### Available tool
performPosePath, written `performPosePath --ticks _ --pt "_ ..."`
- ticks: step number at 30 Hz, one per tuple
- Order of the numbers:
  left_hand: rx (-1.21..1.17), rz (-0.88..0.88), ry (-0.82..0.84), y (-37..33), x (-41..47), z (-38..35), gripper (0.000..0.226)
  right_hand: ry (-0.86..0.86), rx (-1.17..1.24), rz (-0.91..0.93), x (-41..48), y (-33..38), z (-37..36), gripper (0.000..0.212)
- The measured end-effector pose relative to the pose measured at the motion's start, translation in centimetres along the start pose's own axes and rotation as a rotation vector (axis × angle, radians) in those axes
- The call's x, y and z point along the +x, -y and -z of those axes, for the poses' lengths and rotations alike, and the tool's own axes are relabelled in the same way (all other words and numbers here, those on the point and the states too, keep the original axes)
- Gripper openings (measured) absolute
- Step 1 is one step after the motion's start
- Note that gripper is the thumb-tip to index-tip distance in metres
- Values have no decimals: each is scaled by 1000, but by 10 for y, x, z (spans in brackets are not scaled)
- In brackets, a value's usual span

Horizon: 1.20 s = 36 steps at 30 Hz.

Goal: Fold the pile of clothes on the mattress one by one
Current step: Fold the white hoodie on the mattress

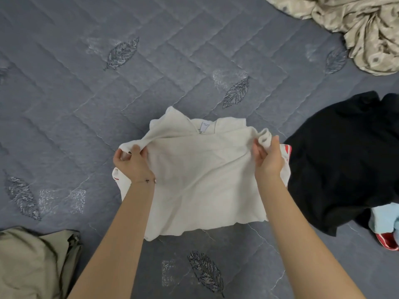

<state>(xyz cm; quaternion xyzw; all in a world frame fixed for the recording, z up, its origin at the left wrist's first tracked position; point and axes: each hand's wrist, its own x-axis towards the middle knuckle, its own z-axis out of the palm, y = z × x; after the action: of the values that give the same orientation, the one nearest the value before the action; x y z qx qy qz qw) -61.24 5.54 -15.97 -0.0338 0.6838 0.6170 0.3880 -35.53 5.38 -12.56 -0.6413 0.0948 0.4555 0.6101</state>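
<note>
While the white top sits mid-mattress, I see the left hand pinching its left corner and the right hand gripping its bunched right edge; the pile lies right, perhaps touching it.

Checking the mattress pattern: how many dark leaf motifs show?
5 leaves: upper left; centre, above the white top; upper right, by the beige cloth; lower left; bottom centre. More may be hidden.

Both hands pinching the cream garment at its top corners: left hand, right hand. It's over the grey quilted mattress. Black garment lies right, olive cloth bottom left.
</note>
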Motion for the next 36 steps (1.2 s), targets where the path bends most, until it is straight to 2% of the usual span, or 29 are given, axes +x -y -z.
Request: performPosePath --ticks 2,4,6,7,9,11,13,14,16,19,22,25,27,29,30,32,33,34,36 --pt "126 9 65 7 4 -1 61 84 -115 8 14 -6 2 26" --pt "377 -72 165 13 7 4 62 112 -385 91 24 -14 8 48" --pt "773 -353 276 16 2 11 51 171 -717 217 29 -21 15 59" --pt "884 -512 346 20 1 13 46 223 -865 292 32 -27 18 59" --pt "1043 -659 536 37 0 12 47 321 -1205 441 38 -36 21 60" --pt "1384 -638 691 55 3 11 58 335 -1502 463 43 -43 20 64" --pt "1644 -533 737 66 9 11 67 339 -1616 361 49 -46 18 65" --pt "1687 -506 725 69 12 12 69 342 -1631 321 52 -47 17 65" --pt "1703 -509 705 73 16 12 71 313 -1657 382 54 -48 16 66" --pt "1600 -617 646 71 17 2 68 272 -1554 646 53 -49 1 69" --pt "1402 -684 559 64 22 -21 65 312 -1517 676 55 -47 -26 77" --pt "1305 -697 528 55 33 -41 69 315 -1445 677 62 -43 -46 69" --pt "1296 -720 550 51 40 -50 67 338 -1403 599 67 -43 -55 70" --pt "1252 -663 565 46 44 -55 61 327 -1464 492 73 -44 -59 63" --pt "1201 -635 563 42 45 -56 52 323 -1448 454 75 -45 -59 53" --pt "1109 -560 544 34 40 -53 35 343 -1265 392 70 -41 -57 26" --pt "1072 -501 518 29 35 -50 39 352 -1179 372 66 -38 -54 27" --pt "1038 -433 480 25 30 -46 47 360 -1145 345 61 -35 -50 37" --pt "988 -301 387 22 23 -36 55 350 -1190 287 54 -34 -41 49"
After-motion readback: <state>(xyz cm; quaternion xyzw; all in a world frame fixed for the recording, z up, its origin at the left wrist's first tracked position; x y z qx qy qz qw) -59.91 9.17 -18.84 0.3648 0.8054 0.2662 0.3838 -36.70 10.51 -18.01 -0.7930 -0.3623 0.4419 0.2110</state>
